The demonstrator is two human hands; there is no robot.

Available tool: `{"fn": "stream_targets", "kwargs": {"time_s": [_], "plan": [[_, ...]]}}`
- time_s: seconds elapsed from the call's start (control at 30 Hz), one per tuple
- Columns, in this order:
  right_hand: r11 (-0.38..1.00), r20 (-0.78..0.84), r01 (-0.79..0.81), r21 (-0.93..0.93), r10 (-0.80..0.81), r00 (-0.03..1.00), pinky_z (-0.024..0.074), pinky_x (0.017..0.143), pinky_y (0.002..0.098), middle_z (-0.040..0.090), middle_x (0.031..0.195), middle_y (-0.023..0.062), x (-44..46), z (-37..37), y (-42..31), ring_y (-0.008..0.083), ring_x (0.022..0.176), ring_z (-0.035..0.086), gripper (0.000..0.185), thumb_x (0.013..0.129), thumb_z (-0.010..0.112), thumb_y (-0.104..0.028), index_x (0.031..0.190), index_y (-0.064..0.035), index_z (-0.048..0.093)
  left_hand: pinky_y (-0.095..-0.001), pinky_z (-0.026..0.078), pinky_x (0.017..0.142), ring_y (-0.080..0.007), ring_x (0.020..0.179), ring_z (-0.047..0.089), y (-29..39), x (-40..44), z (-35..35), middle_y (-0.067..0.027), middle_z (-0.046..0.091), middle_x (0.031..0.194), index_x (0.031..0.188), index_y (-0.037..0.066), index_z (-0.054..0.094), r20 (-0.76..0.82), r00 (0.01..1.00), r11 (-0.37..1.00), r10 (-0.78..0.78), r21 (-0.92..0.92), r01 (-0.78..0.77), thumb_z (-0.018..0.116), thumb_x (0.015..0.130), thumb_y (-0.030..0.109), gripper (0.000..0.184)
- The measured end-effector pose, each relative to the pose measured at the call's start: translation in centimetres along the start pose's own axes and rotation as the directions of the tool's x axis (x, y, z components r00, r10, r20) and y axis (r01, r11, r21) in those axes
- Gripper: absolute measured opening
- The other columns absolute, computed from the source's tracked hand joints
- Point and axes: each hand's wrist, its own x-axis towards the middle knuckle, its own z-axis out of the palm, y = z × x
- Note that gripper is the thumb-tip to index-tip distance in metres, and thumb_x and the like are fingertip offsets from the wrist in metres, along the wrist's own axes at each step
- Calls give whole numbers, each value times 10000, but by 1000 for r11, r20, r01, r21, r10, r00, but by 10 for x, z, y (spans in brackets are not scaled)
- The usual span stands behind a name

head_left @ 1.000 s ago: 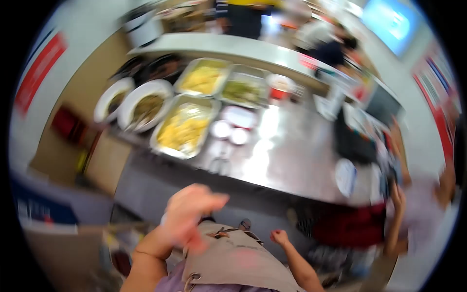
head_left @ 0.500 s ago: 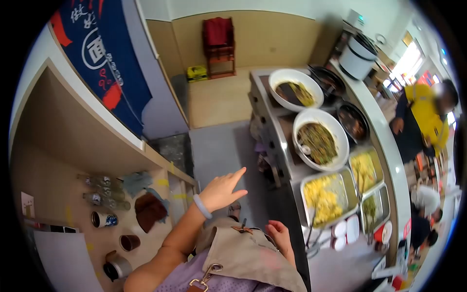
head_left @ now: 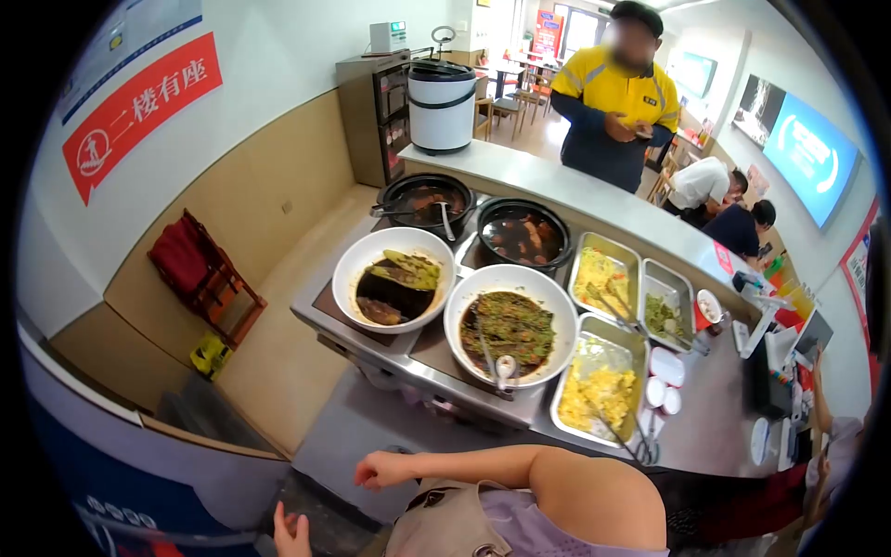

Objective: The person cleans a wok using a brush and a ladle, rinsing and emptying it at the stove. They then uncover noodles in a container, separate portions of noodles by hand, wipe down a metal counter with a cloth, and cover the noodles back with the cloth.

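My left hand (head_left: 291, 533) shows at the bottom left edge, thumb and fingers apart, holding nothing. To its right, my right hand (head_left: 382, 470) hangs over the grey floor in front of the counter, with its fingers loosely bent and nothing visible in them. The right arm crosses in front of my beige apron (head_left: 445, 524). Neither hand touches the food. Nearest on the steel counter (head_left: 320, 306) are a white bowl of dark sauce and greens (head_left: 348, 255) and a white bowl of chopped greens (head_left: 455, 320) with a ladle (head_left: 505, 368) in it.
Behind the bowls stand two dark pots (head_left: 526, 237) of stew. Several metal trays (head_left: 561, 408) hold yellow and green food, with tongs. A white cooker (head_left: 441, 116) sits on the ledge. Beyond it stands a person in yellow (head_left: 613, 97). A folded wooden chair (head_left: 209, 278) leans left.
My view has swung right, away from the shelf and towards the food counter. My left hand has dropped to the lower left edge; my right arm now reaches across my front.
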Motion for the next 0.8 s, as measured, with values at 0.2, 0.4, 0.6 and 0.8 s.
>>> {"fn": "stream_targets", "kwargs": {"time_s": [0.2,0.4,0.6,0.8], "plan": [[982,128,-43,183,20,992,468,478,293,604,622,84,117,-8,-58,144,504,579,155,847,508,-121,883,10,581,-296,427,809,-205,914,539,-27,77,-59,-156,576,1029,1305,-31,368,1,998,997,-65,37,65,558,887,268,548],[975,84,203,-90,-195,977,467,480,311,600,566,80,191,-1,-104,164,493,592,209,812,567,-182,746,0,648,-291,421,830,-207,960,529,-25,112,-117,-170,546,1112,1295,-31,382,12,998,998,-55,43,55,544,896,253,515],[977,-9,198,-80,-199,980,454,485,309,562,493,61,249,22,-128,167,458,555,344,821,558,-288,607,-36,655,-299,422,852,-221,995,534,-62,180,-175,-187,531,1155,1302,-27,376,148,986,995,-77,78,66,544,893,260,527],[978,-233,202,-51,-208,950,439,517,324,556,481,42,271,29,-141,170,491,543,485,857,510,-378,523,-48,632,-324,402,889,-246,1046,509,-46,238,-210,-190,507,1194,1303,-18,379,264,963,988,47,130,-84,533,898,277,525]]}}
